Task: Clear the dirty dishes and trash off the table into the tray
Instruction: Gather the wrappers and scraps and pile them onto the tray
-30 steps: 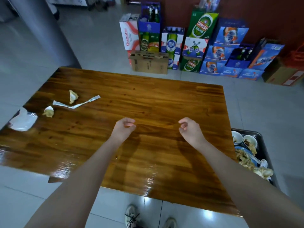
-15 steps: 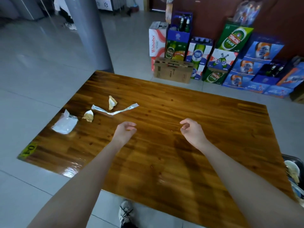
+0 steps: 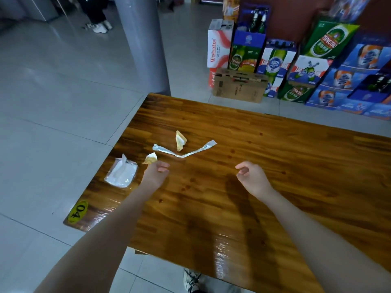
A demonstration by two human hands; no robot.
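Note:
Trash lies at the left end of the wooden table [image 3: 264, 166]: a long white paper strip [image 3: 184, 150], one crumpled yellowish tissue [image 3: 181, 140] just behind it, a second one [image 3: 151, 158] nearer me, and a clear plastic wrapper [image 3: 121, 174] by the left edge. My left hand [image 3: 155, 173] hovers with loosely curled fingers and holds nothing, right beside the nearer tissue. My right hand [image 3: 251, 176] hangs over the middle of the table, fingers loosely curled, also holding nothing. The tray is out of view.
A yellow "04" sticker [image 3: 77, 211] marks the table's near left corner. A grey pillar [image 3: 143, 43] stands behind the table's left end. Stacked beer cartons [image 3: 296, 64] and a cardboard box [image 3: 239, 85] line the far wall. My shoe [image 3: 191, 281] shows below the table edge.
My view has swung left, so the tray has left the frame and the trash sits nearer the centre. My left hand has come close to the nearer tissue.

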